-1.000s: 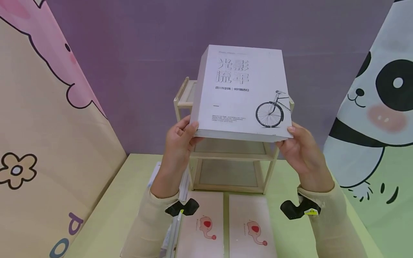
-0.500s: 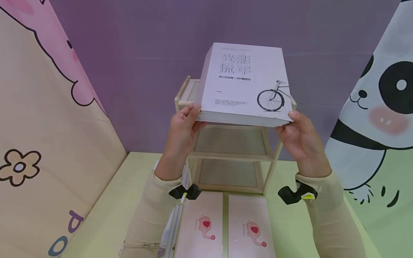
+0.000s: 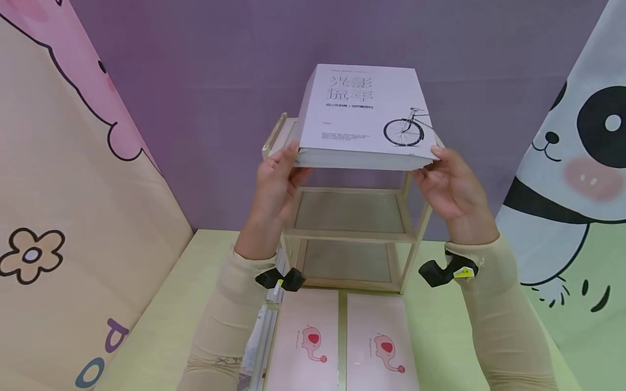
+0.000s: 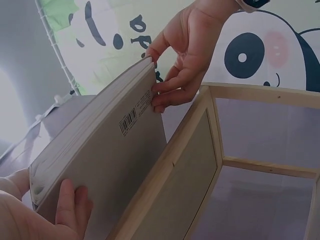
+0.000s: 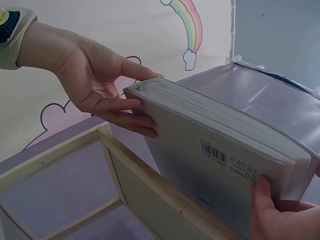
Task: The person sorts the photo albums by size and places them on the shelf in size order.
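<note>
Both hands hold a thick white photo album by its two near corners. Its cover carries a bicycle print and outlined characters. My left hand pinches the near left corner, thumb on top and fingers underneath; my right hand does the same at the near right corner. The album lies over the top tier of a light wooden rack, hiding most of that tier. In the left wrist view the album's underside shows a barcode, close beside the rack's top frame. Thick pages show along its near edge.
Two white boxes or books with pink elephants, a left one and a right one, lie side by side in front of the rack. Several thin books stand left of them, partly behind the left sleeve. A purple backdrop rises behind.
Both hands have carried the album forward over the rack's top tier and tipped it flatter. More of the rack's middle tier shows beneath it. The elephant items have stayed put.
</note>
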A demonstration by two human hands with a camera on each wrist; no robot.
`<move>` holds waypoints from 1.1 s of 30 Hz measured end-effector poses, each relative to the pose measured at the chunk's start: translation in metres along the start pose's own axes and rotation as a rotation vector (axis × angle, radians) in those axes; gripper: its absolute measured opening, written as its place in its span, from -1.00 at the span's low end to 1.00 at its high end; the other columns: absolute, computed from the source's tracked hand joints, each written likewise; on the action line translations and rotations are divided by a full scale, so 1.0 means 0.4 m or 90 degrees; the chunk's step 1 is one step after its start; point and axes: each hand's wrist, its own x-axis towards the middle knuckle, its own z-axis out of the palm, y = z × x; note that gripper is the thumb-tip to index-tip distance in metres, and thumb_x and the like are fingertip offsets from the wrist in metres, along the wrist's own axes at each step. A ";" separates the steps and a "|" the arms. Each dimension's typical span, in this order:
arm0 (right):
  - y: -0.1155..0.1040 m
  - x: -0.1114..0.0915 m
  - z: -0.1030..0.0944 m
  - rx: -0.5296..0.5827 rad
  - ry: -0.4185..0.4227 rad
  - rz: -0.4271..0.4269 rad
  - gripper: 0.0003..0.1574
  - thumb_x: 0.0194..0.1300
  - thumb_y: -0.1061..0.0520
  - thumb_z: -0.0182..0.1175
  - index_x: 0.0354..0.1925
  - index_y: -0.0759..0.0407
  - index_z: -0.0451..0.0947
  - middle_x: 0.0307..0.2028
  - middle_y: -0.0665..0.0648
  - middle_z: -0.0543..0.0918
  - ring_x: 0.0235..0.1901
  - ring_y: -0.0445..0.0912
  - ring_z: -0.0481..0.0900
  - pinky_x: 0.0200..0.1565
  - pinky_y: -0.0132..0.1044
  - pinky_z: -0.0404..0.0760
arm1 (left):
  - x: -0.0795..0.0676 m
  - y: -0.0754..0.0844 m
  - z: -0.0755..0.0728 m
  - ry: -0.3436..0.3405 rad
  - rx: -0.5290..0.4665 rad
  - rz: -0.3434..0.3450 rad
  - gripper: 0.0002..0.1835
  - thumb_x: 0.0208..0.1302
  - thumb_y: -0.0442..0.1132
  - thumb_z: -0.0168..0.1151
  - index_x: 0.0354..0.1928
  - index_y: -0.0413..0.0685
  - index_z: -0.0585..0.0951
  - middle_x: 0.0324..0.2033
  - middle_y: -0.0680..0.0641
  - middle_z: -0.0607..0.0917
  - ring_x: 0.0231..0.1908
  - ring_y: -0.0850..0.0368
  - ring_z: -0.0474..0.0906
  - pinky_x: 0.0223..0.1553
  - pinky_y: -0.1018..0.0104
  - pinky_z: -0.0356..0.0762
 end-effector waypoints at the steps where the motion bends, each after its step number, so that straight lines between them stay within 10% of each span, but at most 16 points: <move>1: -0.001 0.003 0.000 0.002 0.003 0.002 -0.66 0.42 0.28 -0.15 0.02 0.32 0.48 -0.16 0.18 0.62 -0.22 -0.04 0.56 -0.13 -0.37 0.52 | 0.001 0.001 0.001 0.000 -0.004 -0.001 -0.83 0.38 -0.31 0.01 -0.17 -0.25 0.55 -0.47 0.05 0.70 -0.45 0.30 0.63 -0.34 0.52 0.60; 33: -0.020 0.103 0.018 0.089 0.134 0.074 -0.89 0.30 0.37 0.01 -0.21 0.41 0.45 -0.36 0.30 0.62 -0.37 0.03 0.60 -0.23 -0.23 0.63 | 0.065 0.022 -0.010 0.066 -0.126 -0.102 -0.84 0.31 -0.27 0.11 -0.34 -0.24 0.57 -0.55 -0.05 0.68 -0.58 0.21 0.62 -0.46 0.48 0.61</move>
